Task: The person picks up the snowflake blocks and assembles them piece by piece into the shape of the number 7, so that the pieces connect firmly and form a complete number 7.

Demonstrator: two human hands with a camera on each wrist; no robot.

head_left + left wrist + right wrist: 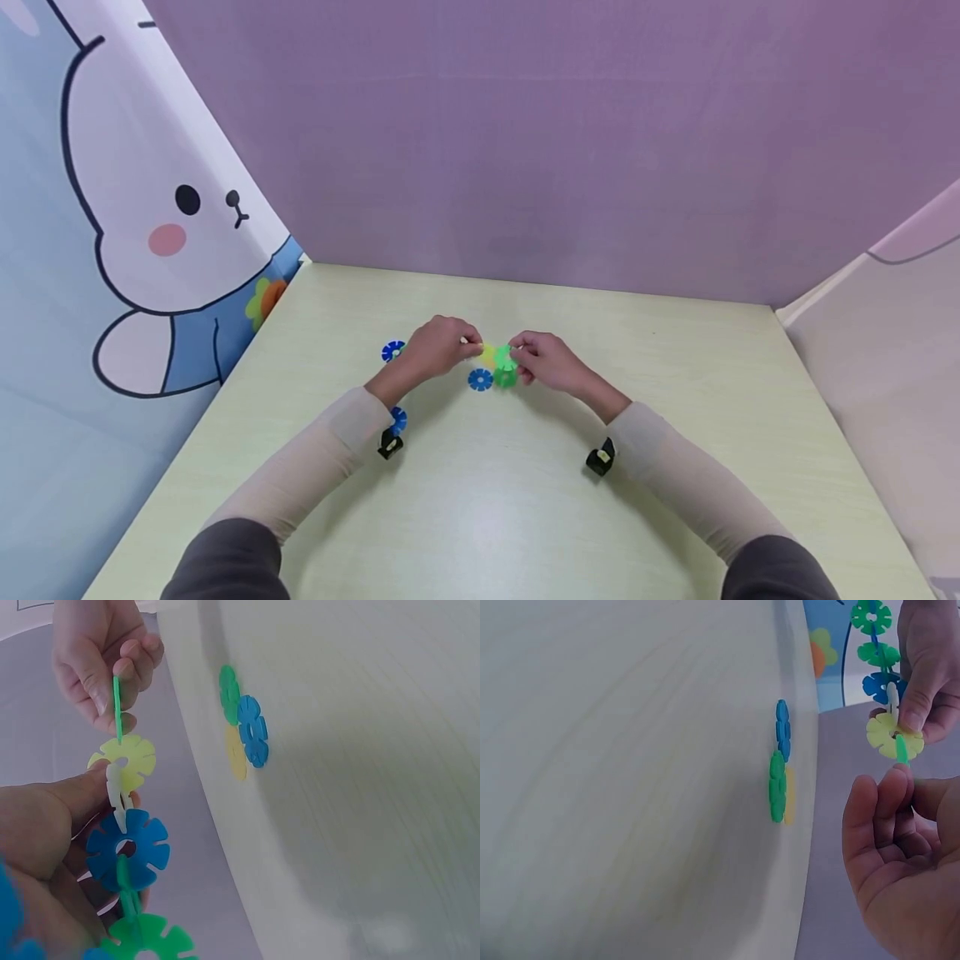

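My left hand [442, 346] holds a chain of notched, flower-shaped plastic discs. In the left wrist view its thumb and fingers are around a white disc [114, 787] and a yellow disc [135, 754], with a blue disc [154, 844] and a green disc [154, 934] further along. My right hand [551, 360] pinches a single green disc [901, 748] edge-on. That disc meets the yellow one's edge; how deep it sits in a slot, I cannot tell. Part of the chain, a blue disc [392, 351], shows past the left wrist.
On the table [480, 517] below the hands lie a loose blue disc [481, 380], a green disc [506, 377] and a yellow disc [236, 754], close together. A purple panel [525, 167] stands behind the table, and a printed cloth [187, 267] hangs at the left.
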